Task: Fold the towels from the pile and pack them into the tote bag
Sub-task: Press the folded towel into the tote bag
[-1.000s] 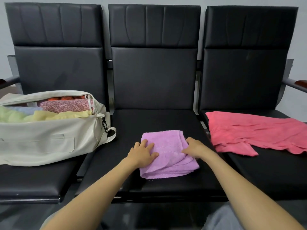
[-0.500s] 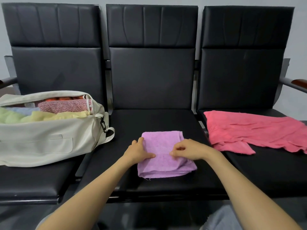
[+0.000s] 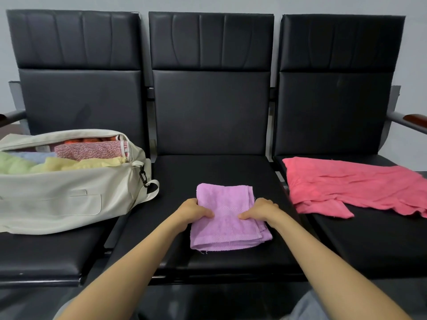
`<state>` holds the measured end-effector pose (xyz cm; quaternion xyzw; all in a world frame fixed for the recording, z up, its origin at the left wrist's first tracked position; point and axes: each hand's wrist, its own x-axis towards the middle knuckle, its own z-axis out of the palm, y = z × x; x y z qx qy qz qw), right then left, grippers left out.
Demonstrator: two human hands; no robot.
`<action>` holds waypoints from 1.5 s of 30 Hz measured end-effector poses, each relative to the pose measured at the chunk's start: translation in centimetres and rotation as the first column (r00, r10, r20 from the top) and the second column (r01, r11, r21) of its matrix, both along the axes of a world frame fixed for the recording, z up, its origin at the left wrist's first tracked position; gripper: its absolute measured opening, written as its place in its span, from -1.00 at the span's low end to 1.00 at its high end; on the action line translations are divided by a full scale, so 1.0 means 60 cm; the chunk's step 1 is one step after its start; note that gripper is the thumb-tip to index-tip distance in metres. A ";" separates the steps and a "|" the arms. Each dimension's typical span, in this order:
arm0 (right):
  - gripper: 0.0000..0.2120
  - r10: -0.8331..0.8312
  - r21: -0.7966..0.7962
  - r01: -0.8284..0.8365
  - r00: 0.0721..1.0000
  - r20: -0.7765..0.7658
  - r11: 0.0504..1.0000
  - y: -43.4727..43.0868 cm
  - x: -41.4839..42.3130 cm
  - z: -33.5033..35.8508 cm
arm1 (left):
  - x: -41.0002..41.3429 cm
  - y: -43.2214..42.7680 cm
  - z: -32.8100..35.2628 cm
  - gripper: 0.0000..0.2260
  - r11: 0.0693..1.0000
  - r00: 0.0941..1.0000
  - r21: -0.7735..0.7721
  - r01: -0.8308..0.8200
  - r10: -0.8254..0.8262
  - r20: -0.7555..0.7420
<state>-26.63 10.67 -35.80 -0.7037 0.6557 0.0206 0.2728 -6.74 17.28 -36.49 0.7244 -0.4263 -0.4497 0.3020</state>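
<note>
Now your left hand [image 3: 194, 210] and right hand [image 3: 260, 210] pinch the folded purple towel [image 3: 227, 229], likely to lift it into the tote bag [image 3: 57, 204], nine o'clock.

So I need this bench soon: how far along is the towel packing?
Done: folded towels, a yellow towel and a green towel among them, sit in the open tote bag. In hand: the folded purple towel on the middle seat, left hand and right hand gripping its sides. Left: pack it, then fold and pack the coral towel spread on the right seat.
</note>
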 end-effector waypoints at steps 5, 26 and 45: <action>-0.51 -0.233 0.205 0.145 0.825 0.515 0.968 -0.017 0.008 0.004 | 0.018 0.004 0.015 -0.61 0.994 0.986 -0.084 -0.065 0.051 -0.156; -0.56 0.294 -0.669 -0.088 0.934 0.202 0.738 0.031 0.043 0.062 | 0.057 0.044 0.046 -0.56 0.749 0.787 -0.607 0.267 0.193 0.585; -0.44 0.237 -0.259 -0.073 0.684 0.690 0.963 0.023 0.270 0.145 | 0.258 0.079 0.133 -0.68 0.737 0.947 -0.614 -0.282 0.315 -0.057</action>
